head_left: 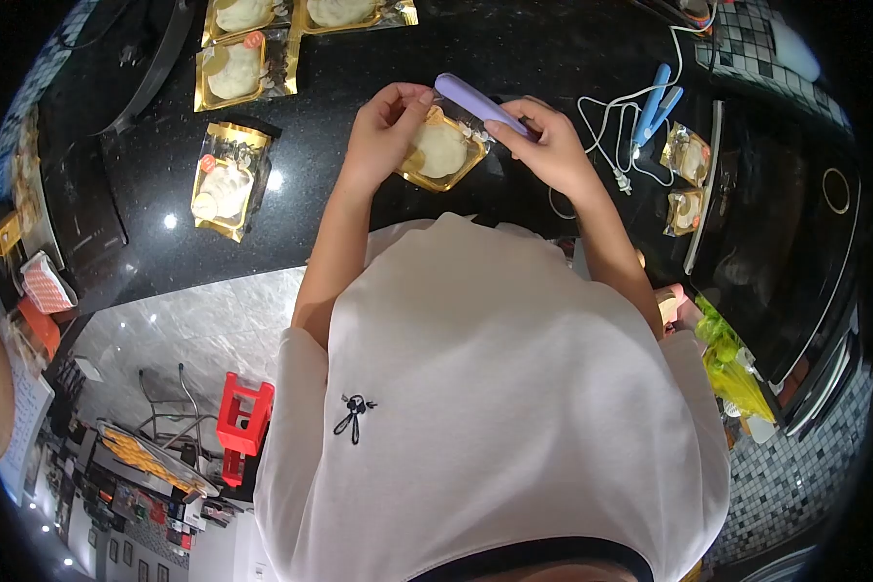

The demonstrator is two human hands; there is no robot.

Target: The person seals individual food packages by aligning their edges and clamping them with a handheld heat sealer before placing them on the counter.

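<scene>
Over the black counter (320, 78), I see the right hand (545, 147) gripping the purple tool (470, 100), the left hand (386, 131) pinching the gold-trayed pack (443, 153) between them; I'd want the pack's edge taut, tool straight along it

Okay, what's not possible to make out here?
In the head view:
Whether the left hand grips the nearest packet: hidden by the hand.
Inner faces of the purple tool: hidden by its casing.
Topmost gold packets: cut off by the upper edge.
Orange stickers: print too small.
Writing on the paper: too small.
</scene>
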